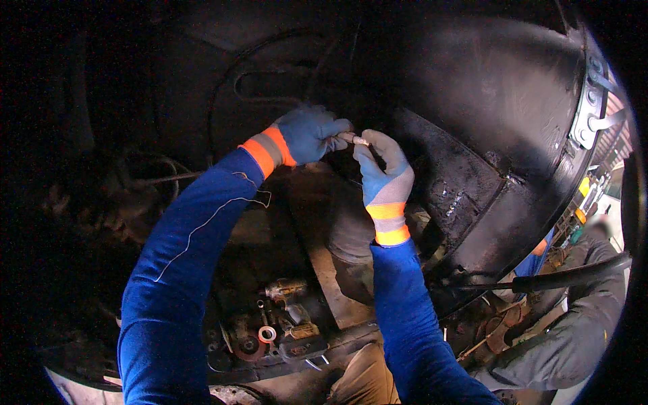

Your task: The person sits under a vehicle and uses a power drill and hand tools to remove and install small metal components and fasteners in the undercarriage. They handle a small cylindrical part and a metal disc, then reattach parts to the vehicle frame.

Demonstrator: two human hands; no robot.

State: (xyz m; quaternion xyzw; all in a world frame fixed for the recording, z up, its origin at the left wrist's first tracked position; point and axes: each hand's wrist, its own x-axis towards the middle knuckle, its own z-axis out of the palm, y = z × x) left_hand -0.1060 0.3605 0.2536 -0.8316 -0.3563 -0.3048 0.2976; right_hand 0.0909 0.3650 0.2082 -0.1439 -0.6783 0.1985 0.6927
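Observation:
My left hand (307, 135), in a blue and grey work glove with an orange cuff, pinches one end of a small metal threaded fitting (356, 138). The fitting is short and brownish, with a bright tip pointing right; its exact kind is too small to tell. My right hand (389, 177), gloved alike with an orange and yellow cuff, has its thumb and forefinger closed at that bright tip. Both hands are raised in front of dark machinery. A loose pale thread (214, 214) hangs along my left blue sleeve.
Below lie a drill-like power tool (286, 290), a copper-coloured ring (267, 334) and several small parts. A large curved black metal panel (499, 88) rises on the right, with a black hose (574, 277) beneath. A person in grey (574, 331) is at the lower right.

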